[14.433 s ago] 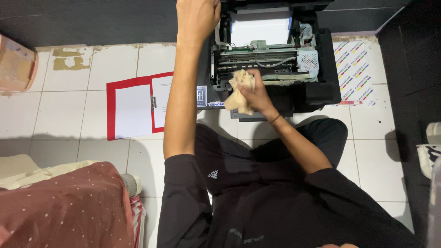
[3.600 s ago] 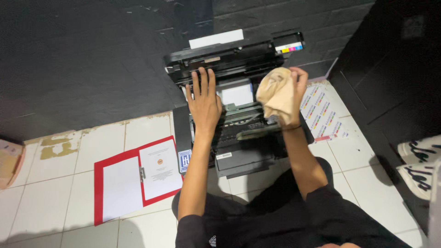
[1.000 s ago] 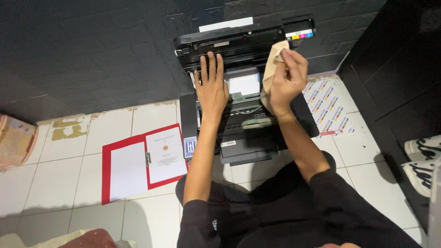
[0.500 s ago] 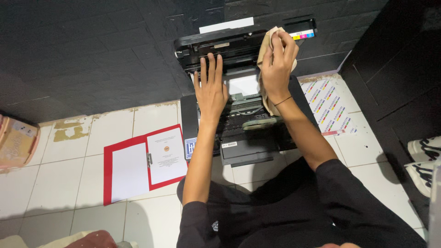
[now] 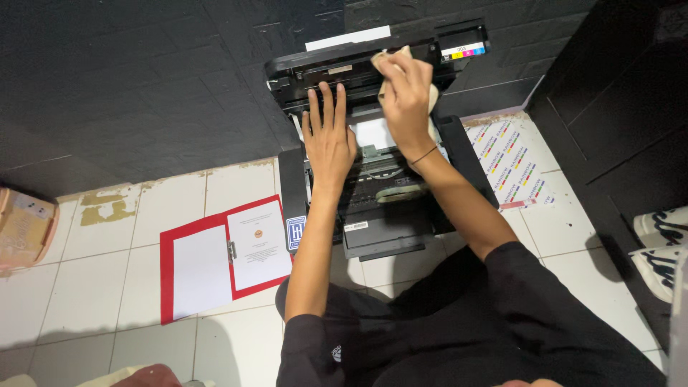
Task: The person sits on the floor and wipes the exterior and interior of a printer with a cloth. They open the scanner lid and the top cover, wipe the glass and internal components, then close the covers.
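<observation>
A black printer (image 5: 387,229) stands on the tiled floor against a dark wall, its lid (image 5: 301,68) raised toward the wall. My left hand (image 5: 328,140) lies flat, fingers spread, on the printer's open top, its fingertips touching the lower edge of the lid. My right hand (image 5: 405,97) presses a beige cloth (image 5: 430,100) against the underside of the lid near its middle. White paper (image 5: 376,132) shows inside the printer between my two hands.
A red folder (image 5: 168,276) with white sheets lies open on the floor left of the printer. A sheet of coloured stickers (image 5: 512,161) lies to the right. White shoes (image 5: 659,236) sit at the right edge, a cardboard box (image 5: 21,226) at the far left.
My right hand has slid the cloth leftward along the raised lid, from its right end toward the middle. My left hand has stayed flat on the printer.
</observation>
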